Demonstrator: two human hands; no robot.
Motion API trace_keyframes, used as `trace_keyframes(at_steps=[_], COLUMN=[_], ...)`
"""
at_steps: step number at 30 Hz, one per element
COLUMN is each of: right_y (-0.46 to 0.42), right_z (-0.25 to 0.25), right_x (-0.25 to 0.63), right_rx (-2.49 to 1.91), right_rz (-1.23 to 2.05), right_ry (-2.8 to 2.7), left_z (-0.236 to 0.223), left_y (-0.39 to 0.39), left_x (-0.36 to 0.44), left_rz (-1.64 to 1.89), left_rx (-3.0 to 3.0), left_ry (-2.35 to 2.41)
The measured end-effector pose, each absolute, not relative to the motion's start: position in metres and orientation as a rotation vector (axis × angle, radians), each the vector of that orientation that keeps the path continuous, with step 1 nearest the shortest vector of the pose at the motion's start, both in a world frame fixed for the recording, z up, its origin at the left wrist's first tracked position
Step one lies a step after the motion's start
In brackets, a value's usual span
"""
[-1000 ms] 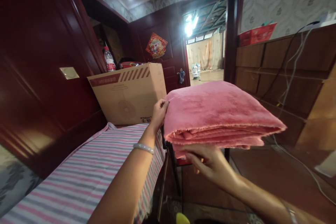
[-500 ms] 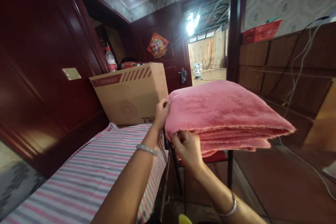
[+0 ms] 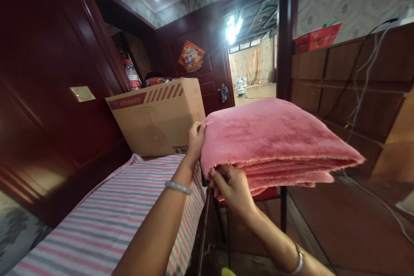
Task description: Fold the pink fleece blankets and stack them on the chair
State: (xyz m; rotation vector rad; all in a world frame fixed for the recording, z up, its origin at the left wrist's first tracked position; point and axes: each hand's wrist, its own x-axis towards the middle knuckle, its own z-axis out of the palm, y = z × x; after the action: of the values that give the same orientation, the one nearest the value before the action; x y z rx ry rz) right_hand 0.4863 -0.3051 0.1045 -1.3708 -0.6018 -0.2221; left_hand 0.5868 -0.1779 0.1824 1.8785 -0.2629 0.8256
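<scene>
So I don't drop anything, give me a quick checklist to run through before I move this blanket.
1. Left hand on the folded pink plush blanket: ok, its grip pinches the near top corner.
2. Right hand on the blanket: ok, its grip pinches the front folded edge.
3. Folded layers lined up: not ok, the lower layers stick out unevenly.
4. Blanket clear of the cardboard box: cannot tell, they overlap in this view.
5. Far corner clear of the white cable: cannot tell, the depth is unclear.
</scene>
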Motion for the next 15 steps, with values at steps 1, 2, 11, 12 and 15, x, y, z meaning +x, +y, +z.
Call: trace_keyframes(at_steps=[1, 2, 11, 12, 15], right_y=[-0.304, -0.302, -0.309, -0.309, -0.307], right_z=[0.106, 0.107, 0.104, 0.103, 0.101], right_x=[0.486, 0.485, 0.478, 0.478, 0.479], right_rx=[-1.370, -1.370, -1.331, -1.330, -1.320], right_rz=[-0.231, -0.238, -0.344, -0.337, -0.301], right_ry=[-0.582, -0.565, -0.639, -0.642, -0.643], left_z=[0.183, 0.184, 0.186, 0.186, 0.185], left_y=[-0.178, -0.178, -0.184, -0.184, -0.181], left_x=[0.586, 0.586, 0.597, 0.596, 0.592], left_rz=[0.834, 0.843, 0.934, 0.912, 0.844], left_rx=[1.886, 1.892, 1.904, 1.909, 1.941], left_ry=[-0.277, -0.291, -0.206, -0.236, -0.342])
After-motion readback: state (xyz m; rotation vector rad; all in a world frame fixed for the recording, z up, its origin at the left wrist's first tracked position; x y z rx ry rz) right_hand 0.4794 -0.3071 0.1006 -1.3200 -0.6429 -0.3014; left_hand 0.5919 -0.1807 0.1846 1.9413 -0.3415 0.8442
